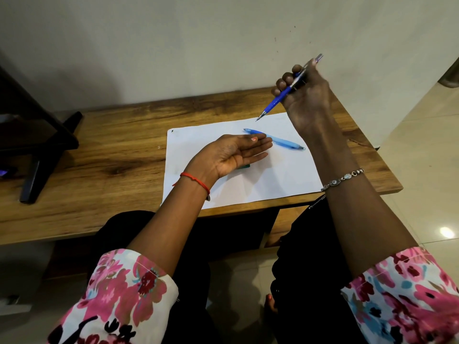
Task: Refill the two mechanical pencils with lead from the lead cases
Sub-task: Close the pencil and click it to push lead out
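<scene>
My right hand (304, 95) grips a dark blue mechanical pencil (278, 98) raised above the table's far right, its metal tip pointing down-left toward the paper. A light blue mechanical pencil (285, 142) lies flat on the white paper sheet (285, 177). My left hand (236, 153) hovers palm-up over the paper with straight fingers, fingertips just left of the light blue pencil, holding nothing. A small dark green object (245, 166), perhaps a lead case, peeks out from under my left hand; most of it is hidden.
The wooden table (111, 150) stands against a pale wall. A black stand with angled legs (42, 145) occupies its left end. The table's right edge drops to a tiled floor (422, 150). My knees in dark trousers sit below the front edge.
</scene>
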The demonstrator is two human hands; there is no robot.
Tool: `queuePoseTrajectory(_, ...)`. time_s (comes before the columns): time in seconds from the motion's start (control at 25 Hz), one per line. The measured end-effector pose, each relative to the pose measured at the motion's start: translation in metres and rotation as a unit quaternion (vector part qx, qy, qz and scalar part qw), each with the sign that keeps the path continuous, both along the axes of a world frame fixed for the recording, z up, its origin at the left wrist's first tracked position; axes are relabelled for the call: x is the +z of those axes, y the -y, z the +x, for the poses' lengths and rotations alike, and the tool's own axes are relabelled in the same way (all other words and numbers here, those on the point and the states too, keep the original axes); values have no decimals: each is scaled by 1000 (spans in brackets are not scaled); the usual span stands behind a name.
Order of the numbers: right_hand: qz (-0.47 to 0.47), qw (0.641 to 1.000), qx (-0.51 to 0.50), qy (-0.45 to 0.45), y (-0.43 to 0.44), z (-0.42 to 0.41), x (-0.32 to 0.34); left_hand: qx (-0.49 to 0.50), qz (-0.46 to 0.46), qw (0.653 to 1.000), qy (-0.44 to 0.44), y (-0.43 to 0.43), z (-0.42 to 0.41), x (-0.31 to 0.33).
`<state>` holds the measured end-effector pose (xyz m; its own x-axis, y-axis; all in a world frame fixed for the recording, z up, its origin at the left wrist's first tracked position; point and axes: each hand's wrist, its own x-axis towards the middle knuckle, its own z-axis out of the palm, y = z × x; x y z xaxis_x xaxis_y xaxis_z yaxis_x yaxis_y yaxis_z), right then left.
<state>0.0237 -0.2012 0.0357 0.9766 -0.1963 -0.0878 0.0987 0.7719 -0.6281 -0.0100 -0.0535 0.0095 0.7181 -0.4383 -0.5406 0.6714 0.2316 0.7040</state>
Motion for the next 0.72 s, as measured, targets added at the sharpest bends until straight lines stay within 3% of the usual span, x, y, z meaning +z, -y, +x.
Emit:
queuePoseTrajectory(0.4, 109, 988, -23, -111, -1, 3, -15, 76, 5, 996, 42, -19, 8, 1)
queuePoseTrajectory(0.56, 216, 963, -61, -147, 4, 4, -21, 117, -9, 992, 44, -20, 10, 2)
queuePoseTrajectory(0.72, 223, 960, -80, -149, 10, 5, -21, 128, -4, 991, 37, -18, 10, 3)
